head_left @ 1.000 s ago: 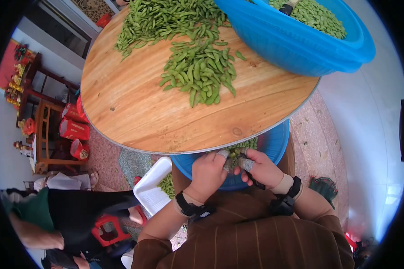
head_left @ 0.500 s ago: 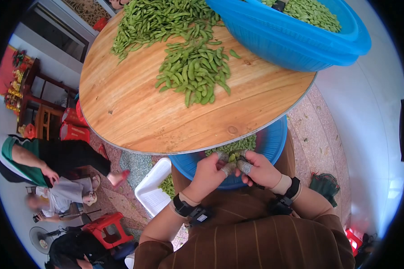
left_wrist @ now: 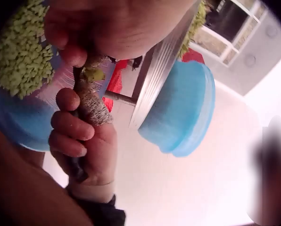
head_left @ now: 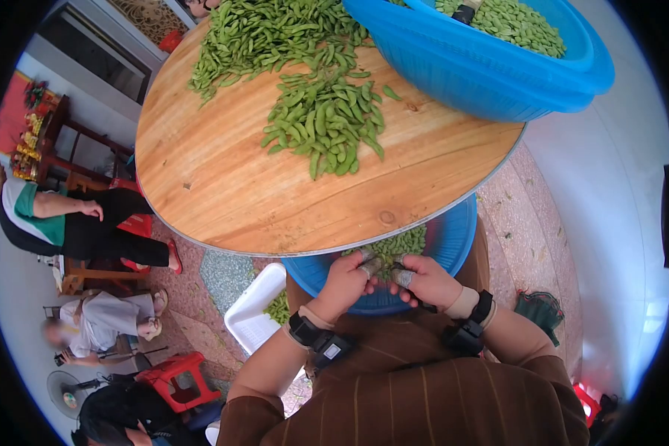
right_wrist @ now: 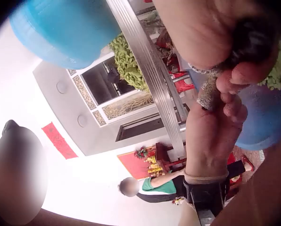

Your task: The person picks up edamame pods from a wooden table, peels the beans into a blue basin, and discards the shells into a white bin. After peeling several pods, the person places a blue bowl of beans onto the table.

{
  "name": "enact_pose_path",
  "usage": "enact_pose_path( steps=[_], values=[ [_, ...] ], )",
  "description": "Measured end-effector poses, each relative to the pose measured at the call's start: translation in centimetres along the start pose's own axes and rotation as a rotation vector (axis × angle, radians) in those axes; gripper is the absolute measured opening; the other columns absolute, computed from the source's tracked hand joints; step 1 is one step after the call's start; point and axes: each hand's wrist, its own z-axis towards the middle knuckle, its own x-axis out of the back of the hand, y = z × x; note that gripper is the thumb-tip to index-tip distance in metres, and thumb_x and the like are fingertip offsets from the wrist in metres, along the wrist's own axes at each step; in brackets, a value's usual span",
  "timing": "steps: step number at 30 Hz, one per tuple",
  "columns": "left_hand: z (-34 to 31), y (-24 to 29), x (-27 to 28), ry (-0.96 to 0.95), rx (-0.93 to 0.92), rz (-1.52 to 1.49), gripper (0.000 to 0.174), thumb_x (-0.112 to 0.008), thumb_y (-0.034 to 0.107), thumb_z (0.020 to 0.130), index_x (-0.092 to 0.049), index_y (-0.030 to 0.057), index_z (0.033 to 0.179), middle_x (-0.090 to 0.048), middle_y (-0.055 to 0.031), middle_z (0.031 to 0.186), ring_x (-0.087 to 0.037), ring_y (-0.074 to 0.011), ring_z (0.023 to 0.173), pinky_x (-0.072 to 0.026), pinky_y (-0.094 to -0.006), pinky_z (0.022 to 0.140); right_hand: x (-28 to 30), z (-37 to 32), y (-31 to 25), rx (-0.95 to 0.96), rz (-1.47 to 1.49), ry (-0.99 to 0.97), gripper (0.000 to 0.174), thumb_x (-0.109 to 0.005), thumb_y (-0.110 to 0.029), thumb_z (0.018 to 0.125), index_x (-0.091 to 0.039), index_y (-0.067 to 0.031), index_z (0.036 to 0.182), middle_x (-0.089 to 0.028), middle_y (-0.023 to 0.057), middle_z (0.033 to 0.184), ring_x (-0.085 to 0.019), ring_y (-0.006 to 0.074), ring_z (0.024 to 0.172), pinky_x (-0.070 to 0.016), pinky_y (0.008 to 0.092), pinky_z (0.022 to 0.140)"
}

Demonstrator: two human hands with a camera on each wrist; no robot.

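Observation:
My left hand [head_left: 347, 282] and right hand [head_left: 432, 284] are close together over a blue basin [head_left: 464, 241] holding shelled green beans [head_left: 405, 244]. Grey wrapping covers the thumbs and some fingertips. In the left wrist view a small yellow-green soybean pod [left_wrist: 94, 75] shows at the left fingertips, close to the right thumb; most of it is hidden. The right fingers curl around a small tool with a black handle [right_wrist: 253, 40]; its working end is hidden, so I cannot tell its kind.
Above the basin is a round wooden table [head_left: 223, 193] with heaped soybean pods [head_left: 323, 123] and a blue tub [head_left: 453, 70] of shelled beans. A white basket [head_left: 249, 316] with pods stands left. Beyond are a red stool [head_left: 178, 379], a standing person [head_left: 74, 215] and a seated person [head_left: 104, 320].
The hands have drawn slightly apart, and the pod that showed between them is less visible in the head view. A person at the left has walked away toward the back.

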Motion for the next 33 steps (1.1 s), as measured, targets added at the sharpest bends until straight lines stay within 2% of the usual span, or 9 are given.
enact_pose_path(
  steps=[4,8,11,13,16,18,20,23,33],
  values=[
    [0.7,-1.1,1.3,-0.082,0.130,-0.208,0.010,-0.051,0.011,0.090,-0.059,0.0043,0.089,-0.056,-0.0009,0.069,-0.051,-0.0085,0.056,-0.0425,-0.0218,0.049,0.2,0.4,0.1,-0.070,0.311,-0.072,0.016,-0.050,-0.017,0.091,-0.053,-0.0025,0.099,-0.057,0.0011,0.077,-0.051,0.0052,0.057,-0.0411,0.0202,0.043],
    [-0.1,-0.4,0.7,0.005,0.070,-0.075,0.013,-0.050,0.004,0.085,-0.059,0.0013,0.094,-0.056,-0.0026,0.070,-0.052,-0.0098,0.056,-0.0443,-0.0226,0.050,0.3,0.5,-0.4,-0.088,0.309,-0.016,0.017,-0.052,-0.019,0.091,-0.053,-0.0036,0.099,-0.057,0.0010,0.076,-0.049,0.0048,0.056,-0.0398,0.0191,0.043],
    [-0.7,-0.2,0.9,-0.025,-0.019,-0.034,0.017,-0.048,0.000,0.081,-0.058,0.0001,0.094,-0.058,-0.0033,0.072,-0.054,-0.0109,0.058,-0.0455,-0.0241,0.050,0.6,0.3,-0.2,-0.023,0.055,0.100,0.022,-0.058,-0.019,0.087,-0.052,-0.0011,0.097,-0.061,0.0052,0.076,-0.056,0.0118,0.061,-0.0453,0.0258,0.049],
    [-0.6,-0.8,1.0,-0.008,-0.074,0.112,0.015,-0.049,0.000,0.083,-0.057,0.0008,0.096,-0.058,-0.0034,0.075,-0.054,-0.0104,0.059,-0.0461,-0.0239,0.052,0.3,0.3,0.4,0.493,-0.445,0.443,0.026,-0.065,-0.014,0.078,-0.053,0.0013,0.095,-0.062,0.0129,0.076,-0.061,0.0277,0.065,-0.0482,0.0360,0.057],
    [-0.6,-2.0,0.9,-0.021,-0.207,0.336,0.015,-0.049,-0.002,0.085,-0.055,0.0008,0.098,-0.058,-0.0041,0.078,-0.055,-0.0101,0.062,-0.0474,-0.0241,0.055,0.0,0.0,-0.8,0.671,-0.592,0.381,0.027,-0.068,-0.012,0.070,-0.054,0.0016,0.088,-0.060,0.0195,0.076,-0.059,0.0398,0.073,-0.0474,0.0420,0.064],
    [-0.9,-1.6,0.8,-0.054,-0.288,0.412,0.017,-0.048,-0.004,0.084,-0.055,0.0002,0.100,-0.059,-0.0046,0.080,-0.055,-0.0103,0.064,-0.0481,-0.0244,0.057,0.3,0.5,-0.8,0.630,-0.660,0.350,0.024,-0.068,-0.012,0.069,-0.054,0.0007,0.084,-0.059,0.0200,0.075,-0.058,0.0400,0.073,-0.0472,0.0415,0.064],
    [-1.7,-0.1,0.5,-0.164,-0.142,0.105,0.018,-0.047,-0.004,0.085,-0.054,0.0004,0.101,-0.059,-0.0046,0.082,-0.055,-0.0101,0.067,-0.0479,-0.0238,0.060,0.5,0.6,-1.0,0.589,-0.729,0.315,0.022,-0.067,-0.011,0.068,-0.054,-0.0001,0.081,-0.058,0.0204,0.074,-0.058,0.0403,0.072,-0.0471,0.0411,0.063],
    [-2.4,0.1,1.0,-0.136,-0.099,0.047,0.017,-0.047,-0.003,0.087,-0.054,0.0007,0.102,-0.059,-0.0047,0.083,-0.055,-0.0096,0.069,-0.0478,-0.0236,0.061,0.4,0.6,-1.0,0.576,-0.782,0.246,0.025,-0.071,-0.018,0.072,-0.060,-0.0005,0.087,-0.058,0.0189,0.071,-0.058,0.0343,0.063,-0.0468,0.0339,0.058],
    [-3.7,0.5,1.5,-0.069,-0.127,0.211,0.015,-0.048,-0.001,0.088,-0.053,0.0009,0.102,-0.059,-0.0049,0.079,-0.055,-0.0097,0.065,-0.0472,-0.0232,0.058,-0.3,0.7,-1.4,0.587,-0.752,0.290,0.022,-0.067,-0.018,0.077,-0.057,0.0005,0.081,-0.058,0.0186,0.069,-0.058,0.0334,0.061,-0.0462,0.0353,0.056]
  ],
)
